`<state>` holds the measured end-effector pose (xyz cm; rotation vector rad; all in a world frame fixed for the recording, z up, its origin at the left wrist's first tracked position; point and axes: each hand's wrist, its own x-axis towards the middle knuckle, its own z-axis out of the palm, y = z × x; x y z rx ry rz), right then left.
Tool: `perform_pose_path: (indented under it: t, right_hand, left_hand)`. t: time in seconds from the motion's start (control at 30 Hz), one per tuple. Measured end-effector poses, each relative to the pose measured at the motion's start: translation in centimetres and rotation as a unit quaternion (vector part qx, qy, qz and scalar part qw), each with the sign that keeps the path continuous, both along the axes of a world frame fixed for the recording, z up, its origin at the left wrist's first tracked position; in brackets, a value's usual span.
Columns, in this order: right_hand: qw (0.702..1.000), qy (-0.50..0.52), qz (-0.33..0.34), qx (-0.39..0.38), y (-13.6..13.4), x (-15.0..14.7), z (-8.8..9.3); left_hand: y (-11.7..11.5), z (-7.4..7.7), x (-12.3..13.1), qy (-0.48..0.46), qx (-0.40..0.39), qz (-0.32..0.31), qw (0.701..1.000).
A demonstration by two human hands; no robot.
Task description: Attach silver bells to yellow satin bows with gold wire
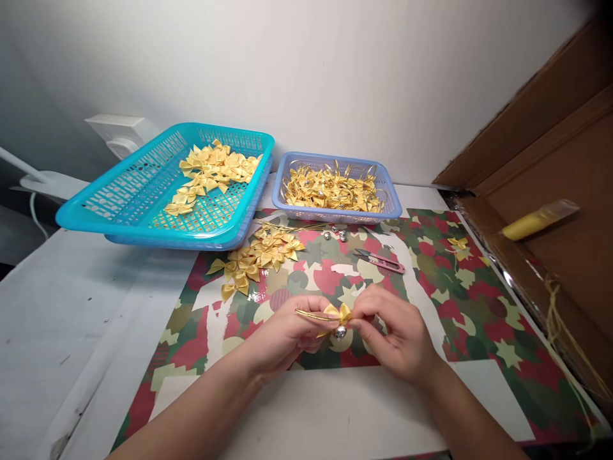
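1. The left hand point(287, 333) pinched a gold cord point(310, 314) over the near middle of the mat point(479, 306).
2. The right hand point(398, 332) pinched the gold bow point(338, 312), with a silver bell point(340, 332) hanging just below it.
3. A slack pinch could probably have dropped the bell, which would roll on the glossy mat.

Gold bow point(338, 314); turquoise basket point(143, 191); lilac basket point(390, 195).
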<state>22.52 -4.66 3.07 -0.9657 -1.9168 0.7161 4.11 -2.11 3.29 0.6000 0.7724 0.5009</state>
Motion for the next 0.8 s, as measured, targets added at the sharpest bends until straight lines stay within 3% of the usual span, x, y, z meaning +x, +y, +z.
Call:
perform_pose_path:
  t: [0.8]
  right_hand:
    - [0.994,-0.087,-0.030,0.060,-0.29,-0.30,-0.09]
  left_hand:
    - [-0.36,-0.63,0.56,0.030,-0.030,0.048,0.998]
